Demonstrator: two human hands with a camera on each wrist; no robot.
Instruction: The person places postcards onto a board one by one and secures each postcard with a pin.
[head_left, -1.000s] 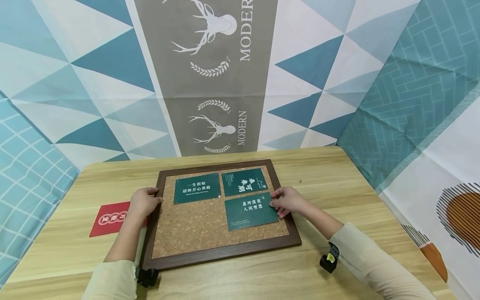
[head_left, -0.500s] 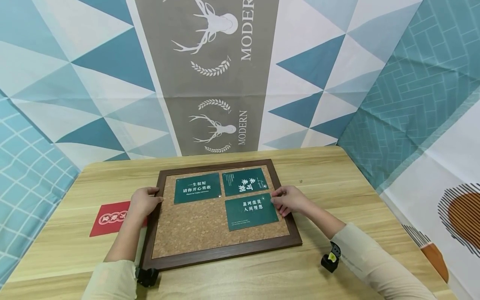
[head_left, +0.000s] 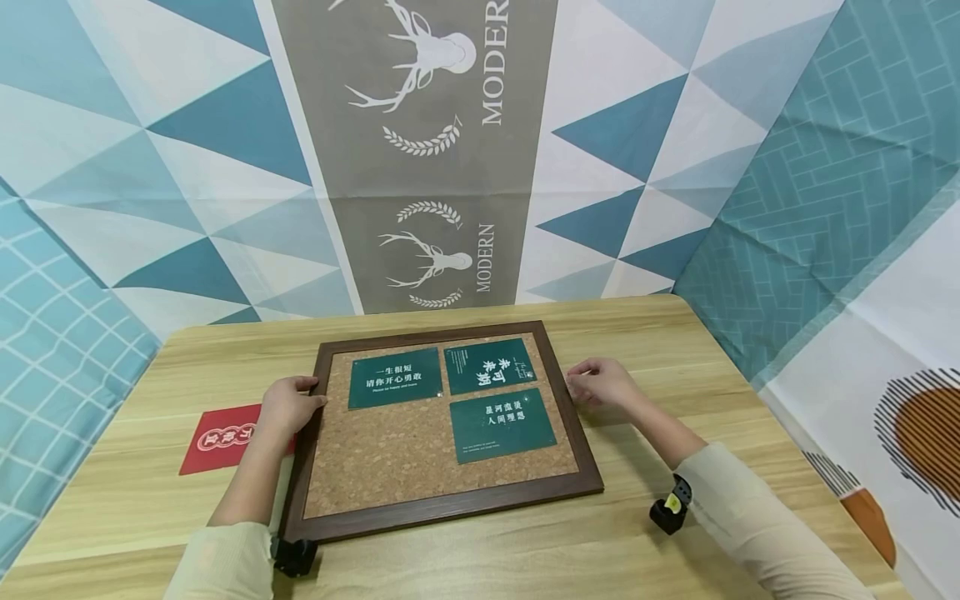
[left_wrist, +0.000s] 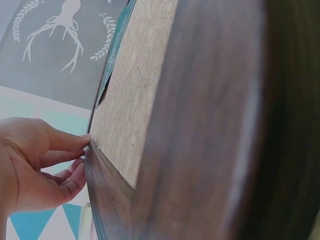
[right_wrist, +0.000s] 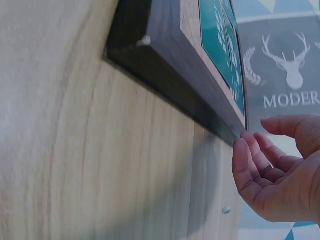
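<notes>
A cork board with a dark brown frame lies on the table. Three green cards with white lettering are on its cork: one at upper left, one at upper right, one below that. My left hand grips the frame's left side, thumb and fingers at its edge in the left wrist view. My right hand is just outside the frame's right side, holding nothing visible. Its thumb stands apart from its bent fingers in the right wrist view; whether they touch the frame I cannot tell.
A red card with white characters lies left of the board, partly covered by the left forearm. A small shiny object sits on the wooden table near the right hand. Patterned cloth hangs behind the table.
My right hand has let go of the lower right card's edge and moved right, off the board. The card stays in place. The left hand has not moved.
</notes>
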